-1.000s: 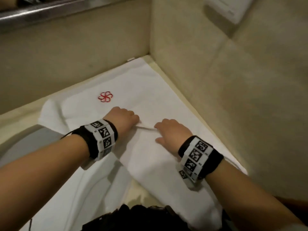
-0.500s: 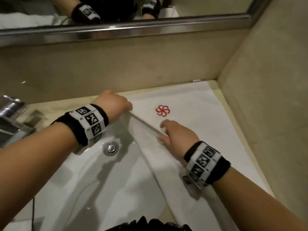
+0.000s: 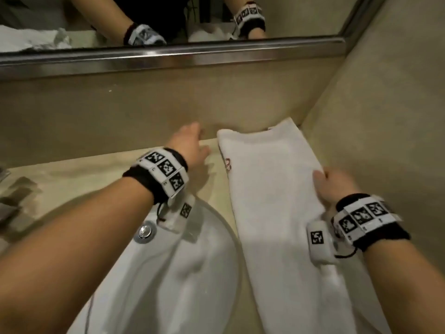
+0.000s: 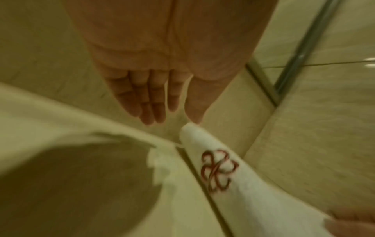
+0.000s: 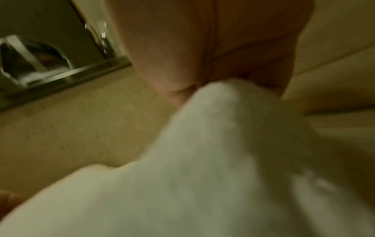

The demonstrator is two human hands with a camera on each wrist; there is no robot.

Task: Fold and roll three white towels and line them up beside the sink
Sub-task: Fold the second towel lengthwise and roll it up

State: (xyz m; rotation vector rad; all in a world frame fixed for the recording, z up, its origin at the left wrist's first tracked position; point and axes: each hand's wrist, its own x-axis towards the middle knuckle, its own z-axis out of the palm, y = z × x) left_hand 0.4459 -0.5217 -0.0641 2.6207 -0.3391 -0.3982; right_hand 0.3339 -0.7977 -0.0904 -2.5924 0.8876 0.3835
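Note:
A white towel (image 3: 272,203) lies on the counter right of the sink (image 3: 173,273), folded into a long narrow strip that runs into the back corner. Its red flower logo (image 4: 219,171) sits on the left folded edge. My left hand (image 3: 195,143) hovers flat over the counter by the towel's far left corner, fingers (image 4: 148,102) straight and holding nothing. My right hand (image 3: 330,184) is on the strip's right edge. In the right wrist view a bunched fold of towel (image 5: 229,112) runs up into that hand (image 5: 202,56), whose fingertips are hidden.
A tiled wall (image 3: 385,116) stands close on the right, and the backsplash (image 3: 144,109) under a metal-framed mirror (image 3: 168,56) closes the back. The drain (image 3: 144,231) shows in the basin. Faucet parts sit at the far left edge (image 3: 9,189).
The towel's left part has been folded over to the right, leaving a narrow strip. My left hand has let go and opened; my right hand has shifted to the right edge.

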